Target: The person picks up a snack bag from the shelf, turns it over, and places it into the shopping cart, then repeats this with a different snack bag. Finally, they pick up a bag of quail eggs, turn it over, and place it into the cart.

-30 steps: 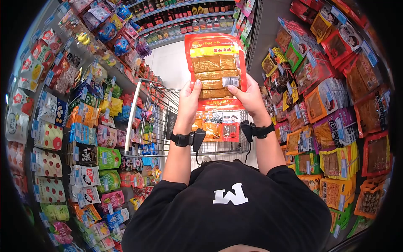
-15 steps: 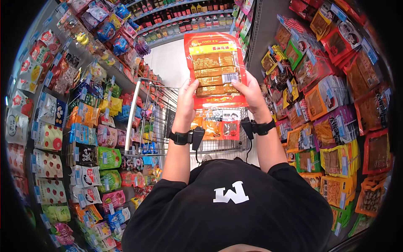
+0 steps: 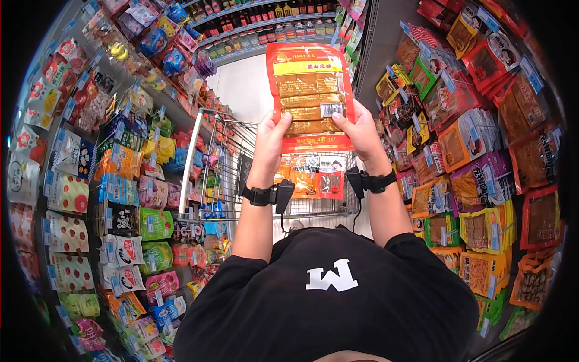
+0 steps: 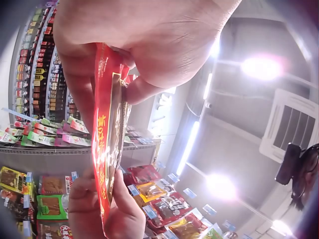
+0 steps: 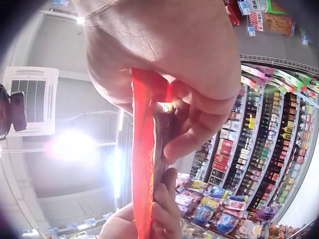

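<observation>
A red food packet [image 3: 310, 84] with a yellow band and brown strips showing through its window is held up in front of the person. The left hand [image 3: 271, 136] grips its left edge, thumb on the near face. On the right edge the right hand [image 3: 360, 133] pinches it, thumb just below the barcode label. From the side, the left wrist view shows the packet [image 4: 107, 134] as thick, fingers behind it and thumb in front. In the right wrist view its red edge [image 5: 144, 149] runs between thumb and fingers.
Below the hands stands a wire shopping cart [image 3: 226, 151] with further snack packets [image 3: 307, 178] in it. Racks of hanging bags [image 3: 120, 193] line the left, and packaged snacks [image 3: 476, 175] the right. Shelves of bottles [image 3: 271, 36] curve across the far end.
The packet tilted slightly and dipped at half a second ago, then rose and straightened again. Both hands keep their hold on its sides throughout.
</observation>
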Demonstrator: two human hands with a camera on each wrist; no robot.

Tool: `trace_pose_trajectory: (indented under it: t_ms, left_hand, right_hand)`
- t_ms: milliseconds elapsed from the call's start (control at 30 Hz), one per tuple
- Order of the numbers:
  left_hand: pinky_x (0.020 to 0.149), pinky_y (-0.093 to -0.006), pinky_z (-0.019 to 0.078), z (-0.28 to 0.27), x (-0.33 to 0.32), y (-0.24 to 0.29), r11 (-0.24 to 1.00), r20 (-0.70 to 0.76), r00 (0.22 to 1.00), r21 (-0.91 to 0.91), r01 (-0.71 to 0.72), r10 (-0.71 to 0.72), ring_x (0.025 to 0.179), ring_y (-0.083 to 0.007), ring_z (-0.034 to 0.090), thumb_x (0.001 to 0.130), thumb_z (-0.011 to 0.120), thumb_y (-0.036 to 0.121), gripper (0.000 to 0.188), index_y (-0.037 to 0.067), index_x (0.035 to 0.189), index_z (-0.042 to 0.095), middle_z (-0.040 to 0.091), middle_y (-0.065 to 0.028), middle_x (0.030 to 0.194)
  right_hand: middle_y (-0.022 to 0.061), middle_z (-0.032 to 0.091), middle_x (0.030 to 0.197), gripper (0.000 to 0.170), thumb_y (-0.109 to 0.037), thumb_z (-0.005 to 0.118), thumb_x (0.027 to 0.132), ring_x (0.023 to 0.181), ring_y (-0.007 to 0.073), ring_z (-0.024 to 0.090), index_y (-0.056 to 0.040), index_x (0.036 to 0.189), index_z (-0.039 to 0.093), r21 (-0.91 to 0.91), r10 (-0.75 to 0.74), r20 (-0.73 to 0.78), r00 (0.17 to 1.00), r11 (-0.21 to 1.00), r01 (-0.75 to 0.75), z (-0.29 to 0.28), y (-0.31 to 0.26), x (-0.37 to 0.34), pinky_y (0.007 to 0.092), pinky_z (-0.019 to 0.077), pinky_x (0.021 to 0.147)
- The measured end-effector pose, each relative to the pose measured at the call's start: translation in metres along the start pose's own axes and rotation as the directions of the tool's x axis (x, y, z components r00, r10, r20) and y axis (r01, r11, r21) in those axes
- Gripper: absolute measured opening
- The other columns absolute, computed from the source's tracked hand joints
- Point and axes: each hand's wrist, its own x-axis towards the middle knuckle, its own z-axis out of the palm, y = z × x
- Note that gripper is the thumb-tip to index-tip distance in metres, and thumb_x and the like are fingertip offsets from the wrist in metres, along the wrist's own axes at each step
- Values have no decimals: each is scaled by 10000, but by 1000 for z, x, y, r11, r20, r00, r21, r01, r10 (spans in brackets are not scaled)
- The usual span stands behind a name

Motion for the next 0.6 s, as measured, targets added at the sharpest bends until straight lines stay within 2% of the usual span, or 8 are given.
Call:
trace_pose_trajectory:
  t_ms: [267,367,400,433,467,533,567,600]
  left_hand:
    - [875,-293,486,0,-3,0,998,-11,998,18,-60,61,981,-125,607,971,507,138,235,3,1160,534,626,-70,1121]
    - [885,-295,477,-7,-2,-3,995,-22,996,49,-85,86,1004,-132,597,970,511,132,247,4,1180,526,622,-72,1130]
    - [885,-295,477,-8,-2,-4,995,-21,996,47,-87,88,1004,-132,597,970,511,132,247,4,1180,526,622,-72,1130]
    - [900,-292,463,-8,-2,-5,986,-31,990,103,-130,134,1024,-129,584,964,519,122,265,-3,1199,513,616,-83,1142]
    - [916,-289,450,-8,-3,-7,972,-39,983,159,-172,180,1045,-126,570,959,527,111,286,-9,1217,500,610,-94,1154]
    - [915,-286,450,-6,-1,-13,959,-37,979,213,-189,202,1048,-127,569,951,541,109,301,-14,1221,494,608,-96,1153]
    - [915,-284,451,-4,-1,-16,942,-36,975,268,-204,221,1050,-127,567,943,555,107,317,-19,1226,488,607,-98,1151]
    - [908,-278,457,2,-5,-16,943,-41,983,291,-160,179,1059,-142,568,928,578,106,370,-15,1266,487,612,-98,1150]
  right_hand:
    - [73,583,1201,439,-18,592,887,1088,125,540,23,1304,459,-40,-4,13,1000,999,4,5,-2,-3,297,443,943]
    - [98,560,1237,463,-86,628,880,1099,157,541,18,1300,463,-48,-16,-2,1000,999,16,6,6,0,324,443,948]
    - [110,551,1242,499,-131,651,868,1097,176,544,7,1307,457,-330,-104,-97,990,942,67,7,10,1,330,444,944]
    - [122,542,1247,538,-176,675,857,1095,195,546,-4,1315,451,-587,-215,-162,963,805,81,8,12,2,336,445,939]
    - [122,542,1247,538,-176,675,857,1095,195,546,-4,1315,451,-589,-216,-162,963,804,82,8,13,2,336,445,939]
    - [146,529,1230,617,-243,710,828,1096,223,542,-26,1335,434,-767,-284,-94,954,631,112,14,6,1,345,458,913]
    - [140,523,1228,595,-237,695,849,1112,209,524,-41,1345,429,-545,-236,-3,972,815,196,15,16,6,328,472,875]
    - [143,510,1253,588,-232,678,868,1156,211,507,-42,1356,412,-324,-120,33,992,938,124,25,19,4,332,486,883]
